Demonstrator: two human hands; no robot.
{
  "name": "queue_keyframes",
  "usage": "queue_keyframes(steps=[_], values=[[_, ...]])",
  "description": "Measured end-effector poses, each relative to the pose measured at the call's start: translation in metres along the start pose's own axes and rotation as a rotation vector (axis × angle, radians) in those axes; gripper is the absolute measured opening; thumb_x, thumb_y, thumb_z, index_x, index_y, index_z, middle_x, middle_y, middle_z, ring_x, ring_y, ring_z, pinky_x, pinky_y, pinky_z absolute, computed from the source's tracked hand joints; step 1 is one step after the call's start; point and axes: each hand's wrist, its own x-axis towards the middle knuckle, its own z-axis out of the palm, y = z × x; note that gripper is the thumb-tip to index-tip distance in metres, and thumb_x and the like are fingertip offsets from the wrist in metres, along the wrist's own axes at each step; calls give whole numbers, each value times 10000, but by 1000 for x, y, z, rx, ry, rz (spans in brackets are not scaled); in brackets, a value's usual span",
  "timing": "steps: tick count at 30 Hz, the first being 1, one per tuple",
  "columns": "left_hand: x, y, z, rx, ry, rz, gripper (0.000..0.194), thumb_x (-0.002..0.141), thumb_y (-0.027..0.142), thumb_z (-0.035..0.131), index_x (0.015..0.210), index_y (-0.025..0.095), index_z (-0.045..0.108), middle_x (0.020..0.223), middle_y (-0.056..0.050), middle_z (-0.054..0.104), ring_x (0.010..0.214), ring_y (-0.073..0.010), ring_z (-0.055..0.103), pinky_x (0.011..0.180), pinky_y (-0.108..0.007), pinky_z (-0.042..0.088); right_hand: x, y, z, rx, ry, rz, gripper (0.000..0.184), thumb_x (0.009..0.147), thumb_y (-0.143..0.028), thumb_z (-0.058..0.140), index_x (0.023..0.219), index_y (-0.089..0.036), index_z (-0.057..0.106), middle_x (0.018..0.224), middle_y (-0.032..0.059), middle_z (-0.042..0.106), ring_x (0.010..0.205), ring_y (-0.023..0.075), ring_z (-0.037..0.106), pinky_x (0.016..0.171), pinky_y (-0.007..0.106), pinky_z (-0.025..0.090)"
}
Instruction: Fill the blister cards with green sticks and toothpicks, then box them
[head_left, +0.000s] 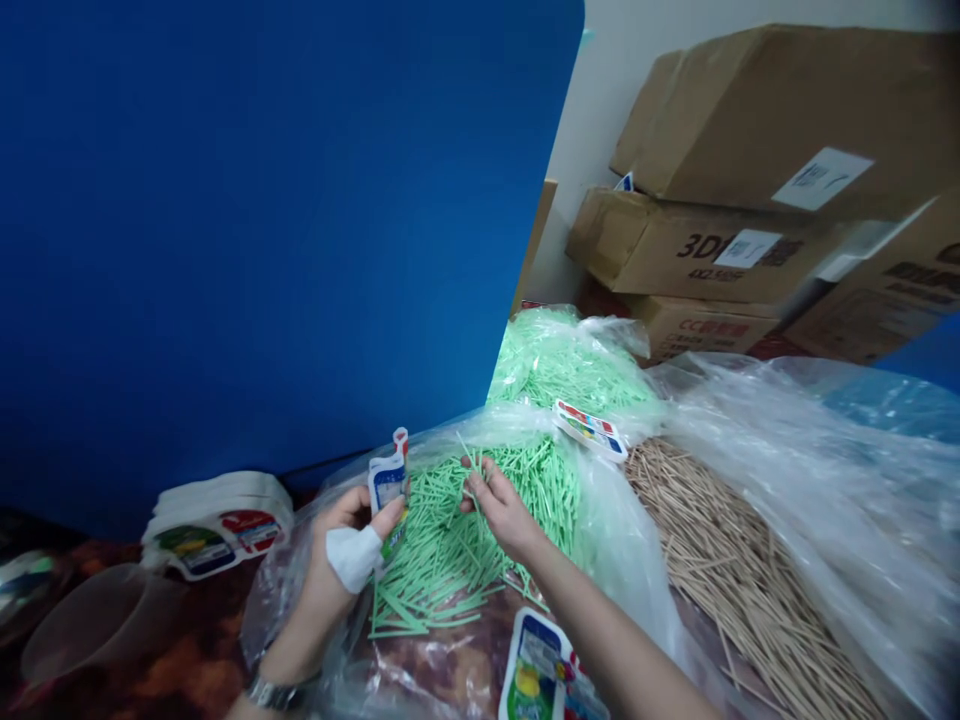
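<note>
My left hand (322, 560), with a white wrap around the base of its thumb, is closed on a printed die-cut label (388, 482), held upright. My right hand (506, 512) pinches a thin green stick (463, 440) above a heap of green sticks (442, 545). The heap lies in an opened clear plastic bag (611, 530). How many sticks are between the fingers is hard to make out. Another printed label (534, 665) lies below my right forearm, and one more label (592, 432) rests at the bag's far edge.
Brown sticks (720, 540) fill a bag on the right. A second bag of green sticks (562, 360) lies behind. Cardboard boxes (735, 250) are stacked at the back right. A blue panel (285, 220) stands at left, near a stack of labels (225, 515) and a clear round container (86, 620).
</note>
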Motion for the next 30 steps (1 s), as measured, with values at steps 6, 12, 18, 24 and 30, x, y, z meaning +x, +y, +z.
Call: queue_keyframes(steps=[6, 12, 18, 24, 30], values=[[-5, -13, 11, 88, -35, 39, 273, 718, 356, 720, 604, 166, 562, 570, 27, 539, 539, -124, 461, 523, -236, 365, -2, 4, -3, 434, 21, 369, 361, 704, -409, 751, 930, -185, 581, 698, -46, 580, 538, 86, 577, 505, 214, 477], [-7, -19, 17, 60, -63, 10, 320, 686, 397, 731, 574, 178, 525, 553, 33, 505, 534, -125, 439, 513, -229, 349, -12, 7, -2, 530, 10, 535, 376, 834, -538, 569, 968, -187, 588, 686, -20, 614, 450, 72, 532, 388, 174, 405], [-8, -17, 17, 68, -52, -15, 339, 675, 417, 730, 567, 176, 519, 537, 38, 493, 518, -117, 423, 498, -222, 334, -23, 5, 3, 538, 42, 440, 420, 720, -524, 716, 965, -213, 576, 683, -49, 584, 509, 71, 526, 432, 166, 386], [-9, -18, 20, 90, -65, -13, 326, 698, 419, 707, 578, 176, 526, 527, 43, 473, 499, -110, 403, 483, -219, 324, -28, 6, 5, 489, 23, 368, 421, 610, -382, 831, 888, -190, 580, 655, -56, 573, 525, 67, 514, 449, 164, 357], [-12, -24, 23, 192, -105, 36, 324, 730, 409, 677, 573, 184, 506, 528, 41, 450, 520, -122, 401, 502, -226, 316, -31, 5, 2, 396, 90, 425, 452, 645, -525, 762, 835, -194, 520, 599, -53, 579, 504, 113, 571, 495, 229, 426]])
